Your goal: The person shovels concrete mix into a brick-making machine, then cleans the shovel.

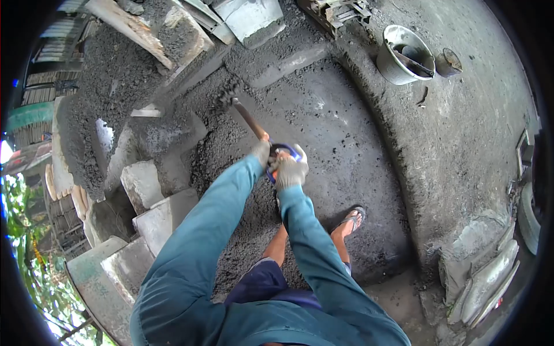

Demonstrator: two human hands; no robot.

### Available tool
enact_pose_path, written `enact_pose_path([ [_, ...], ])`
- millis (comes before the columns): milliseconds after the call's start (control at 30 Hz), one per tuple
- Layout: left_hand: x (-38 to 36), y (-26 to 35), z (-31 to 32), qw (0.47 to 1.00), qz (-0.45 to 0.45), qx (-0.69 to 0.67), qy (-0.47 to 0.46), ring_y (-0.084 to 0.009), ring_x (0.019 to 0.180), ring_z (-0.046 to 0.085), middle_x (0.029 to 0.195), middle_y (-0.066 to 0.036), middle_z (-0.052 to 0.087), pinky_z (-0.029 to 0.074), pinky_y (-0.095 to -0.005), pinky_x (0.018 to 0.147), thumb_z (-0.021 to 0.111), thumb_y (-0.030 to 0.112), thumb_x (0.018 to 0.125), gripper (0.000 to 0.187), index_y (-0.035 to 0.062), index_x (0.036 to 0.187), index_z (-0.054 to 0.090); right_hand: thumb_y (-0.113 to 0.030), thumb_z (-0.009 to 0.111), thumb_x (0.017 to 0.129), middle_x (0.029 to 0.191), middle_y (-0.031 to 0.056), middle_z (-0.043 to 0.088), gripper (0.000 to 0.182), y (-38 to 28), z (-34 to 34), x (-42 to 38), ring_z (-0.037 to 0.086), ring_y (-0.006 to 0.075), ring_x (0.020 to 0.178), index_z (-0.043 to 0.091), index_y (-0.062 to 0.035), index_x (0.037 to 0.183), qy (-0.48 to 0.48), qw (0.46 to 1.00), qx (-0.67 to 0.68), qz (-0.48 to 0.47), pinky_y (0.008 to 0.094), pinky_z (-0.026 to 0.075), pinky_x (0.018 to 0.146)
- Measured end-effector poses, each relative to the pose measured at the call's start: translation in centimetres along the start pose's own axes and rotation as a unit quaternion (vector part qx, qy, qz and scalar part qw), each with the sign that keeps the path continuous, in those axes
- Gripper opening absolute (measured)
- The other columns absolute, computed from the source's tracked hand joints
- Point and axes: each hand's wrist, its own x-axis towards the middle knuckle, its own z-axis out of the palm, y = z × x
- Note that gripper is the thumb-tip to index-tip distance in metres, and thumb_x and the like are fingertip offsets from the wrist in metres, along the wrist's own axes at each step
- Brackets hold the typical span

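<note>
A shovel (249,120) with a wooden shaft reaches away from me toward the dark gravelly mix (222,147). Its far end is blurred and covered by a clump of dark, wet-looking material (229,95), so the blade hardly shows. My left hand (261,152), in a grey glove, is wrapped round the shaft near its top. My right hand (292,171), also gloved, is closed on the blue handle grip at the near end. The mix lies heaped along the left side of a smooth grey floor (340,138).
Concrete slabs and boards (143,184) border the left side. A raised ledge (384,130) curves along the right. Beyond it stand a bucket (398,72) with something inside and a small can (448,63). Stacked sacks or slabs (487,277) and a tire (528,216) lie lower right.
</note>
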Motion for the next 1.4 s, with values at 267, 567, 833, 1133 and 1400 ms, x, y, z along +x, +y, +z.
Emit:
enact_pose_path([
  [267,2.7,-10.0,2.3,0.961,-0.044,0.218,0.165,-0.0490,0.118,0.054,0.138,-0.023,0.049,0.043,-0.0681,0.091,0.048,0.073,0.088,0.082,0.0056,0.134,0.047,0.001,0.071,0.081,0.084,0.0108,0.064,0.041,9.1,-21.8,10.6,0.062,0.0232,0.063,0.055,-0.0024,0.119,-0.071,0.989,-0.116,0.058,0.0379,0.054,0.060],
  [567,11.9,-15.8,1.4,0.970,0.022,-0.226,0.090,-0.0347,0.068,0.063,0.082,-0.014,0.060,0.054,-0.0545,0.069,0.067,0.053,0.087,0.049,0.0106,0.104,0.048,-0.015,0.079,0.076,0.088,0.0088,0.064,0.059,0.1,-30.0,-6.8,0.068,0.0232,0.073,0.051,-0.0007,0.126,-0.066,0.995,-0.066,0.031,0.0359,0.056,0.062],
  [833,10.6,-28.8,13.3,0.975,-0.041,-0.205,0.073,-0.0266,0.053,0.052,0.068,-0.007,0.049,0.049,-0.0508,0.054,0.061,0.012,0.089,0.012,0.0134,0.091,0.050,0.004,0.062,0.081,0.068,0.0097,0.061,0.014,-4.4,-42.8,-16.9,0.060,0.0201,0.051,0.063,0.0037,0.095,0.344,0.915,-0.190,-0.094,0.0337,0.051,0.048],
  [1133,-6.2,-43.4,26.0,0.951,-0.142,-0.273,0.022,-0.0320,0.053,0.052,0.071,-0.009,0.046,0.049,-0.0579,0.057,0.064,0.016,0.088,0.022,0.0123,0.100,0.046,0.007,0.058,0.077,0.073,0.0079,0.063,0.021,-15.1,-60.2,-33.7,0.059,0.0161,0.056,0.065,0.0010,0.097,0.421,0.873,-0.183,-0.164,0.0298,0.049,0.049],
  [1400,-31.6,-30.1,26.4,0.898,-0.007,-0.403,-0.177,-0.0270,0.066,0.056,0.079,-0.009,0.054,0.050,-0.0452,0.063,0.062,0.018,0.092,0.017,0.0084,0.088,0.049,0.007,0.058,0.076,0.074,0.0077,0.063,0.024,-23.6,-56.0,-30.9,0.060,0.0158,0.058,0.065,0.0008,0.099,0.242,0.939,-0.221,-0.105,0.0296,0.049,0.051],
])
